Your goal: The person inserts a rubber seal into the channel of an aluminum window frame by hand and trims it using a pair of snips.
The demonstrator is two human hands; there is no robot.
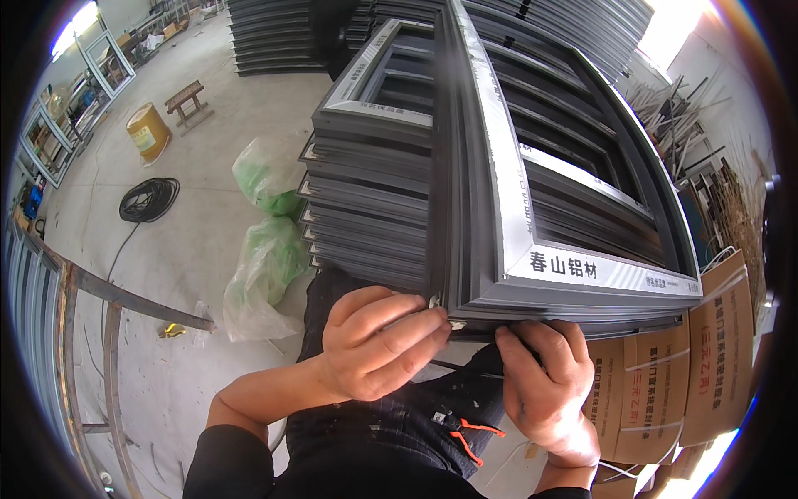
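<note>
A dark grey aluminium window frame (499,166) with a pale protective film strip lies on top of a stack of similar frames (366,208) in front of me. My left hand (378,341) is closed at the frame's near corner, fingers pinching a small white piece at the lower edge. My right hand (544,378) grips the underside of the same near edge, a thin dark strip running between the two hands. Red-handled pliers (465,432) stick out at my waist below the hands.
Clear plastic bags with green contents (266,241) lie on the concrete floor to the left. A coiled black cable (150,200), a yellow drum (148,131) and a small bench (187,104) stand farther off. Brown cartons (690,366) sit at the right, metal offcuts behind.
</note>
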